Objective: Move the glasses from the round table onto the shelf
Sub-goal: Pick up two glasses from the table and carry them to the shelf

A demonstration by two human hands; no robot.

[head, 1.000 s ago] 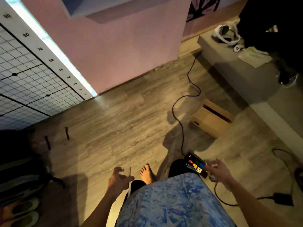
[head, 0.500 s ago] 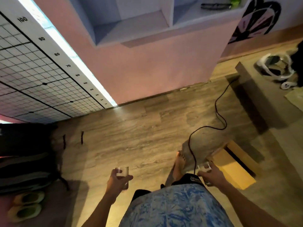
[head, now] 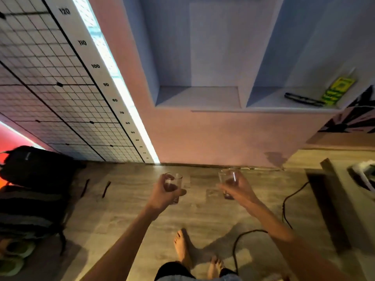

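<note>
My left hand (head: 164, 192) grips a clear drinking glass (head: 176, 182), held upright in front of me over the wooden floor. In my right hand (head: 238, 188) is a second clear glass (head: 227, 180), also upright, about level with the first. Both arms reach forward toward the pink wall unit. Its shelf (head: 199, 97) is a pale blue recess above and beyond the glasses, and its left compartment shows nothing in it. The round table is out of view.
The right shelf compartment holds a dark flat object (head: 304, 99) and a yellow-green packet (head: 337, 90). A black cable (head: 284, 216) snakes across the floor at right, by a low platform (head: 345, 199). A black backpack (head: 36, 167) and shoes (head: 14, 258) lie at left under a grid panel (head: 50, 88).
The view has tilted up and come closer to the wall unit, so the shelf fills the top. Both hands have risen and stretched forward with their glasses.
</note>
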